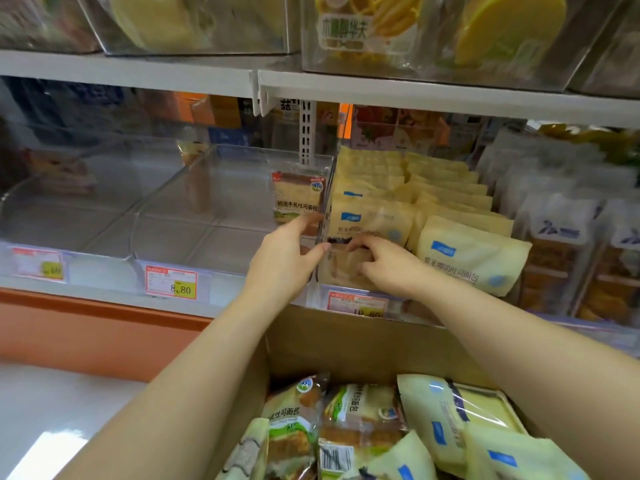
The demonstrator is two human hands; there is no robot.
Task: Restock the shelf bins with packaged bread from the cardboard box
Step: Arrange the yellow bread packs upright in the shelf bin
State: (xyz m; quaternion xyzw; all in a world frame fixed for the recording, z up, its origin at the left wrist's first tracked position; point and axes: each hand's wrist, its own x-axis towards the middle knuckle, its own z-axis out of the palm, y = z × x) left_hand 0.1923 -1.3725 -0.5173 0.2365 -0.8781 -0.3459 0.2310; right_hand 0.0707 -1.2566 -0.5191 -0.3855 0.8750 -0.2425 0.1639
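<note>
Your right hand [384,263] curls around a pale packet [341,270] at the front of the full bin [326,202]; your left hand [284,258] pinches that bin's wall. More bread [363,420] lies in the box [346,344] below.

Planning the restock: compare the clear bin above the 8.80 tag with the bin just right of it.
The left bin holds one bread pack, upright at its back right; the right bin is packed with rows of yellow packs. The left bin's pack shows brown bread; the right bin's packs are yellow with blue labels. Both bins are clear plastic with price tags below.
</note>
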